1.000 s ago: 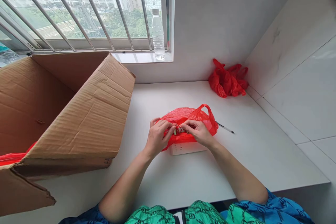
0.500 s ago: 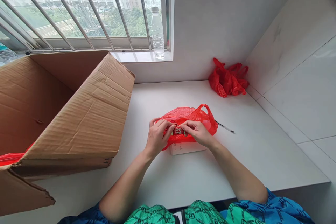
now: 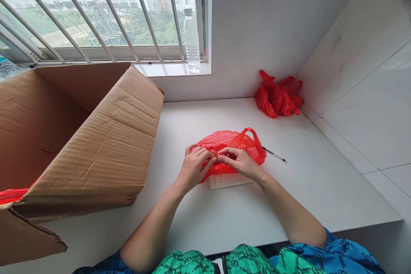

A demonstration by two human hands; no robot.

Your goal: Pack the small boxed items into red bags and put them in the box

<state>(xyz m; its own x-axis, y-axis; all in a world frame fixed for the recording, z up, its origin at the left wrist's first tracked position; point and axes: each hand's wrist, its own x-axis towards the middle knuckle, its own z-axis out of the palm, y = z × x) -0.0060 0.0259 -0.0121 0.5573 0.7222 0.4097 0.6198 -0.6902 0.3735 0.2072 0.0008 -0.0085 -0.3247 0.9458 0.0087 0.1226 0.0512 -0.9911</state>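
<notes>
Over a red plastic carrier bag (image 3: 221,138), my left hand (image 3: 194,166) pinches one side of a small red printed packet (image 3: 215,154) between thumb and fingers. From the other side, my right hand (image 3: 241,163) pinches the same packet, its fingertips close to those of the left. The packet looks scrunched, and my fingers cover much of it. Under the bag, the front edge of a white flat item with printed characters (image 3: 229,181) sticks out. One bag handle stands up in a loop behind my right hand.
A pen (image 3: 275,154) lies right of the bag on the white tabletop (image 3: 321,188). Another crumpled red bag (image 3: 278,98) sits in the back corner. On the left stands a large open cardboard box (image 3: 102,137) with red plastic inside. A clear bottle (image 3: 192,45) is on the windowsill.
The packet's printed face showed between my hands before; now it is turned or scrunched and mostly covered. My fingertips have shifted slightly on it. The bag and other things stay put.
</notes>
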